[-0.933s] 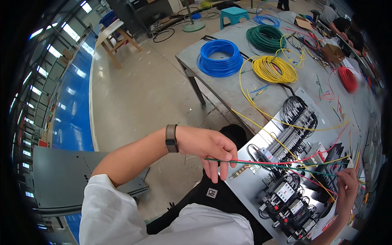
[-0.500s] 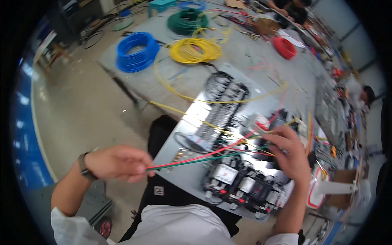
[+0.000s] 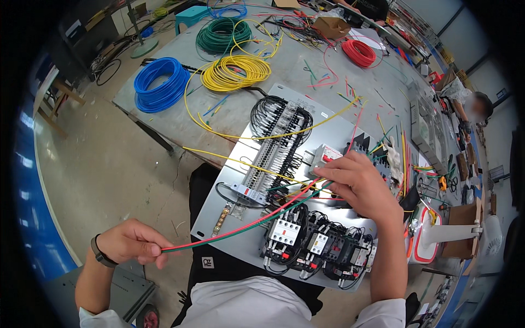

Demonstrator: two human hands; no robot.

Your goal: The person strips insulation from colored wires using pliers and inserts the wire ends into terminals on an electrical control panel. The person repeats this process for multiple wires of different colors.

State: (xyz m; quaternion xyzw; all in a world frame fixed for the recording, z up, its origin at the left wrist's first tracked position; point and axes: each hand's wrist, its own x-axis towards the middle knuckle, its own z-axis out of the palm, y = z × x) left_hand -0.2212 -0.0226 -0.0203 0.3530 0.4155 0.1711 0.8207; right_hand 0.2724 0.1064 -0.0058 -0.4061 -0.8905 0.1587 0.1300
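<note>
Pinched between thumb and fingers, one end of a red wire (image 3: 262,219) and a green wire (image 3: 240,232) sits in my left hand (image 3: 131,243), out beyond the panel's near left corner. The wires run side by side, stretched across the metal mounting panel (image 3: 227,177) to my right hand (image 3: 361,183). Those fingers are closed around the wires near a white circuit breaker (image 3: 327,154); a yellow wire (image 3: 246,163) also passes there. Below my right hand are white-and-black contactors (image 3: 284,232) with dark wiring. A long terminal strip (image 3: 265,158) crosses the panel's left half.
Coils of blue (image 3: 158,85), yellow (image 3: 235,72), green (image 3: 223,37) and red wire (image 3: 358,53) lie on the grey table (image 3: 295,76), with scattered wire offcuts. A small bag of brass-coloured parts (image 3: 220,220) rests on the panel. At right stands a cardboard box (image 3: 462,240).
My left hand has moved left and downward, drawing the wires out longer. My right hand has shifted slightly left over the panel, still holding them. The view has turned a little.
</note>
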